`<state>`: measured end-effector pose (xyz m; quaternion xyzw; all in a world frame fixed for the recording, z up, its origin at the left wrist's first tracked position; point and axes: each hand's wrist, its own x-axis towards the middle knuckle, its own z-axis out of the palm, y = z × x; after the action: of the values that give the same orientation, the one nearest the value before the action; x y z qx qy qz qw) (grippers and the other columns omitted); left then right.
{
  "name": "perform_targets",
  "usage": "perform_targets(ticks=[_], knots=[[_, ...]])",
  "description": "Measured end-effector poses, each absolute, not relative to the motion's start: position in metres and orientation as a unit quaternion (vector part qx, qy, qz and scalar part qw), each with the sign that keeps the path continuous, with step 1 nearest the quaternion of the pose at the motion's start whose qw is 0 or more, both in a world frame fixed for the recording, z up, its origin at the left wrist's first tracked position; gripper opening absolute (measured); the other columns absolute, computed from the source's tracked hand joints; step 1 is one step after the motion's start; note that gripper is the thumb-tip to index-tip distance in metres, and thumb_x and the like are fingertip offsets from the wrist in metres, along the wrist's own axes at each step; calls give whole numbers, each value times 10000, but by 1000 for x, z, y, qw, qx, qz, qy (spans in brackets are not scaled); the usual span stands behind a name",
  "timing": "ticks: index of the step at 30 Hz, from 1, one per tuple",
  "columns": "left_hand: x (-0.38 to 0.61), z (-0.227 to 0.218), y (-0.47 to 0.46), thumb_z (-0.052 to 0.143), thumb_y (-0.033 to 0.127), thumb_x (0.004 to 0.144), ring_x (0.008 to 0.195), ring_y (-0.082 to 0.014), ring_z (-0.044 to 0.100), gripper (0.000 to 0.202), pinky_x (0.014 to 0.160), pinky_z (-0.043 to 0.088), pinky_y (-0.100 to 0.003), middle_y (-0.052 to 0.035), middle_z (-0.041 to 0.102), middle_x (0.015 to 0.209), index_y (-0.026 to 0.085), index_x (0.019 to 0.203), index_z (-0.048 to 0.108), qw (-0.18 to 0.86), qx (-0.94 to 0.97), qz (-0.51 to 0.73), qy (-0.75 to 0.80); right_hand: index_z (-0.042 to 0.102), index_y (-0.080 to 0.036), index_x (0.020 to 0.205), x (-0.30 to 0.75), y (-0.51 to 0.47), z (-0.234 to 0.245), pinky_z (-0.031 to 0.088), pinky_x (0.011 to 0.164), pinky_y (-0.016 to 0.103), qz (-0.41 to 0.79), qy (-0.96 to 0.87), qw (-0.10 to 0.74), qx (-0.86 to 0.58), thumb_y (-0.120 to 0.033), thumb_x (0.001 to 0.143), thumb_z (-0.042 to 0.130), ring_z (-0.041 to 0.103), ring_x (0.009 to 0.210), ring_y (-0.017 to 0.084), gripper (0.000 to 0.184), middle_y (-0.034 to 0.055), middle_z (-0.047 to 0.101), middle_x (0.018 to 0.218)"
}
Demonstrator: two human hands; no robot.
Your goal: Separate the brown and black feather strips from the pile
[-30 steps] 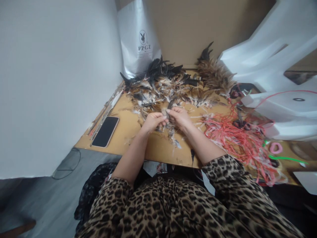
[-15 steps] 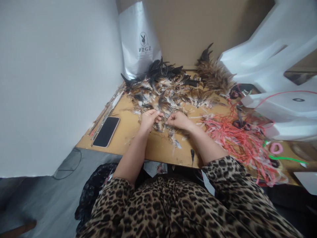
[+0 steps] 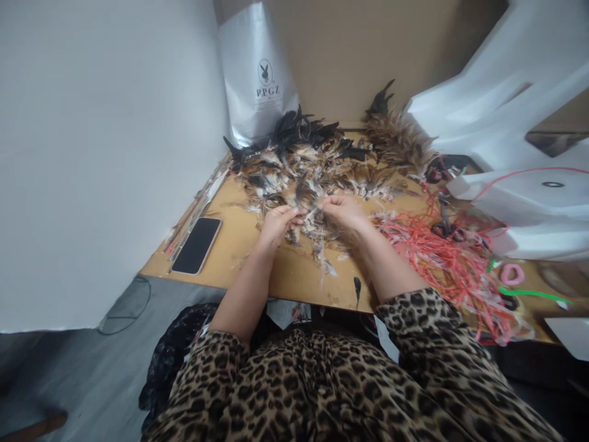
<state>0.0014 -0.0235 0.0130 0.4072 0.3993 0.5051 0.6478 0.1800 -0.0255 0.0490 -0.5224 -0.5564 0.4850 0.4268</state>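
My left hand (image 3: 280, 223) pinches a dark brown feather (image 3: 301, 190) between thumb and fingers, low over the table. Across from it, my right hand (image 3: 341, 211) is closed in a pinch; whatever sits between its fingertips is too small to make out. Just beyond both hands spreads a heap of brown, white and black feathers (image 3: 304, 158). Loose fluff and feather scraps (image 3: 317, 236) lie on the tabletop beneath and between the hands. One small black feather (image 3: 358, 290) rests by the front edge.
A phone (image 3: 197, 245) lies at the left. To the right are tangled pink-red strips (image 3: 432, 258), black-handled scissors (image 3: 444, 227) and a pink ring (image 3: 512, 274). A silver bag (image 3: 257, 80) and a brown feather bundle (image 3: 400, 138) stand against the back wall.
My right hand has moved a little to the right and away from me, widening the gap between the hands. The left hand stays almost in place, still pinching the feather.
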Motion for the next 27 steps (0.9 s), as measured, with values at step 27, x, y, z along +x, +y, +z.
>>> perform_targets(ticks=[27], knots=[[2, 13, -28, 654, 137, 658, 498, -14, 503, 104, 413, 351, -94, -47, 646, 710, 95, 749, 627, 786, 335, 443, 273, 569, -154, 657, 163, -27, 36, 253, 430, 202, 638, -510, 450, -361, -359, 574, 726, 373, 427, 42, 272, -27, 558, 552]])
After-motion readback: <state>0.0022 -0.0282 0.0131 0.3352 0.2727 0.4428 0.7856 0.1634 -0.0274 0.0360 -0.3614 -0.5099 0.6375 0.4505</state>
